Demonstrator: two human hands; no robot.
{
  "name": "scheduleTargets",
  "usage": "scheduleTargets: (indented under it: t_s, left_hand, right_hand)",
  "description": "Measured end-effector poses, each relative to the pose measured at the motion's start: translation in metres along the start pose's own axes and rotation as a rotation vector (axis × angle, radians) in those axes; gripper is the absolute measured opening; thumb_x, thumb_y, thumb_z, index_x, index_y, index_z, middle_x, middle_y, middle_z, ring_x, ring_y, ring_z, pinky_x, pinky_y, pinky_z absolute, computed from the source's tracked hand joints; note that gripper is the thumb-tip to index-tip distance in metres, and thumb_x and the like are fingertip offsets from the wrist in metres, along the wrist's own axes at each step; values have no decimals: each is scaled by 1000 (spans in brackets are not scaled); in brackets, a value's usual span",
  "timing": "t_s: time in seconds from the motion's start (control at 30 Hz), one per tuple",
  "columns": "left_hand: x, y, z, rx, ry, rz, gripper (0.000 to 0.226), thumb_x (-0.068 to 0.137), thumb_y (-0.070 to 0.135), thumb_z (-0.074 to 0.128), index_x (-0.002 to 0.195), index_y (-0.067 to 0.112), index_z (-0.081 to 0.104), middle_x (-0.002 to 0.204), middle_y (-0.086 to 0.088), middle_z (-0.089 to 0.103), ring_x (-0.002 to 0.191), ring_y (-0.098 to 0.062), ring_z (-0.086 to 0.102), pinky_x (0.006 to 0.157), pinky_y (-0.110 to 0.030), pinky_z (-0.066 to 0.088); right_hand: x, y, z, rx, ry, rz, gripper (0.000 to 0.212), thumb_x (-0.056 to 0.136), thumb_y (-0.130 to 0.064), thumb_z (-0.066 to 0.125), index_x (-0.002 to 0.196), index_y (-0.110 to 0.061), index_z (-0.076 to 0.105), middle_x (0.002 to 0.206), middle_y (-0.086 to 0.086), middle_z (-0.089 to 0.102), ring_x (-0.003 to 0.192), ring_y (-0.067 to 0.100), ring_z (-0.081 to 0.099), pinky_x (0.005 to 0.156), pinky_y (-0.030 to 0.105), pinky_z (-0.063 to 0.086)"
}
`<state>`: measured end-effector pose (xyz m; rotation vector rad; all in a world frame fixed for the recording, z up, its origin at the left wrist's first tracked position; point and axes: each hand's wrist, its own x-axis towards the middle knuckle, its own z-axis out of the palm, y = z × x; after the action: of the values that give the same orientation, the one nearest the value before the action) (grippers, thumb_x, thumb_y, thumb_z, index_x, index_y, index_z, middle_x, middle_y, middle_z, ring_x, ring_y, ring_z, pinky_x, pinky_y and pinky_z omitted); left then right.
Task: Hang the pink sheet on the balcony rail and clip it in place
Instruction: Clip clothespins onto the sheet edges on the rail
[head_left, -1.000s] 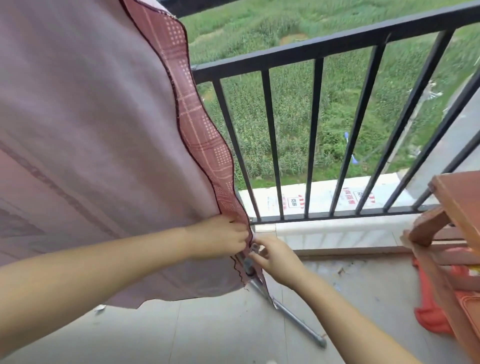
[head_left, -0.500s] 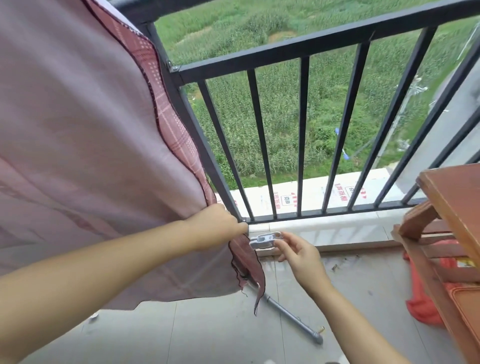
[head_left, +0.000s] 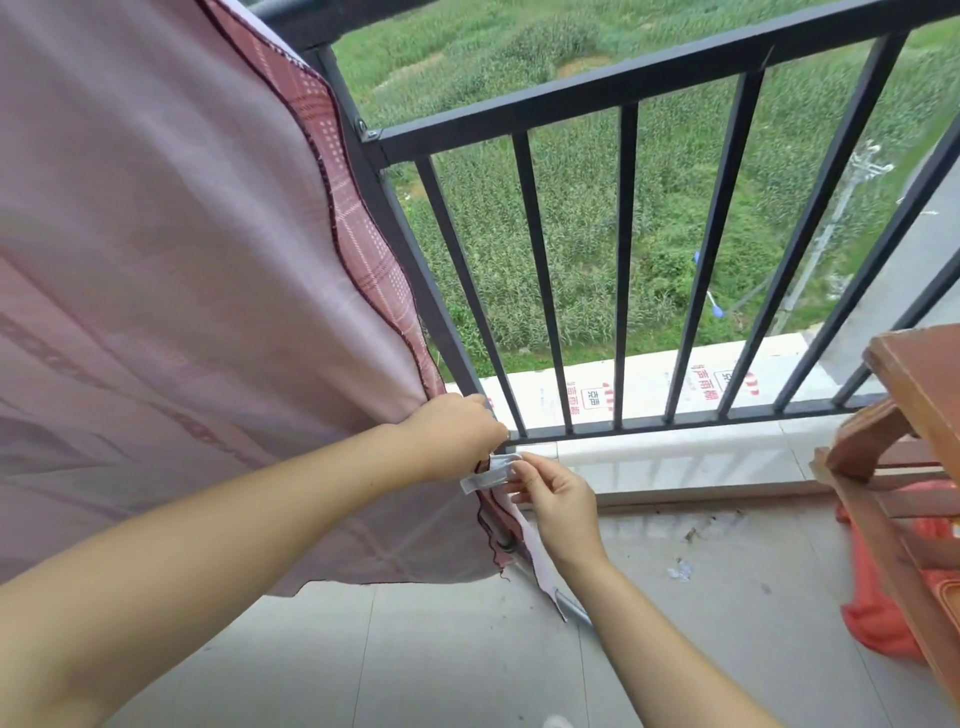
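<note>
The pink sheet (head_left: 171, 291) hangs over the black balcony rail (head_left: 597, 91) on the left and fills that side of the view. Its checked red border runs down along the corner post (head_left: 395, 228). My left hand (head_left: 457, 431) is shut on the sheet's lower edge, right by the foot of the post. My right hand (head_left: 558, 501) pinches a clear plastic clip (head_left: 491, 473) and holds it against that same edge, just under my left hand. The sheet's bottom corner dangles below both hands.
A wooden stool or table (head_left: 914, 415) stands at the right with orange-red cloth (head_left: 878, 608) under it. A grey metal tube (head_left: 571, 608) lies on the tiled floor below my hands. Beyond the bars are a white ledge and green fields far below.
My right hand came up with the clip, first holding it apart from the sheet, and now has it at the sheet's edge. My left hand kept its grip near the post.
</note>
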<state>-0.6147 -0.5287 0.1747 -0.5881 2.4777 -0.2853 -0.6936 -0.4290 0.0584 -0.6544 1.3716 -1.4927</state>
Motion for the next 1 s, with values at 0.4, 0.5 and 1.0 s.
scheduleTargets:
  t_s: [0.4,0.5,1.0]
  left_hand:
    - [17,11,-14,-23,-121,-61,23,90,12,44,108,10,59,113,-9,58,108,-29,54,81,-38,46]
    - [61,48,-37,-94,-55,42,27,92,24,45,113,13,56,117,-9,58,111,-30,54,84,-37,45]
    - [287,421,-173,-516,-9,550,36,92,21,40,128,15,44,127,-14,50,118,-33,50,95,-44,46]
  right_hand:
    - [-24,-4,-64,-164,-159,218,50,89,-27,57,129,-34,29,100,0,63,83,10,65,68,20,51]
    - [-32,-12,-138,-238,-2,260,43,91,-22,52,130,-26,35,94,0,61,81,12,63,69,23,49]
    - [-115,-45,-520,-863,930,429,46,85,4,39,127,-11,51,133,15,48,124,31,44,103,36,35]
